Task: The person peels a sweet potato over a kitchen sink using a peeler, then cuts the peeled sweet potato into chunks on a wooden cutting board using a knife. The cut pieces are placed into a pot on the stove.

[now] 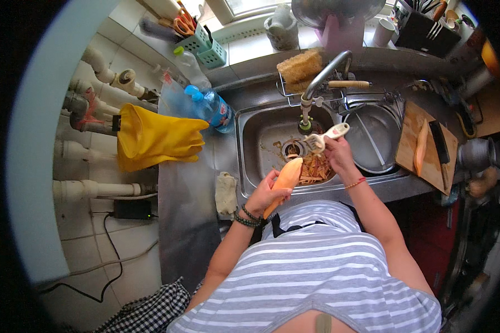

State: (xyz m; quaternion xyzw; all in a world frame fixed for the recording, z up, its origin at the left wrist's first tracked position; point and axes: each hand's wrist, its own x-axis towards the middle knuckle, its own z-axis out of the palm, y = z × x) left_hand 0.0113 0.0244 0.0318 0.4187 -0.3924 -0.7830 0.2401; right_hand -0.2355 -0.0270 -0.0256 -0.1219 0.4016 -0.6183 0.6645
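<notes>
My left hand [264, 195] is closed around a mostly peeled orange sweet potato [288, 177], tilted over the sink's front edge. A white-handled peeler [336, 131] is in my right hand [338, 156], its head just above the tip of the sweet potato. Beneath, a heap of orange and reddish peelings [316, 168] lies in the steel sink basin [260, 137], beside the drain [292, 150]. To the right, a wooden cutting board [410, 125] bears another peeled orange piece [421, 147] and a knife with a dark blade [439, 141].
The curved faucet [327, 70] rises behind the basin, near a wire rack with a sponge [300, 68]. A metal pan [373, 137] sits in the right basin. Leftward are a blue-labelled bottle [221, 111], yellow rubber gloves [160, 137] and a folded cloth [226, 193].
</notes>
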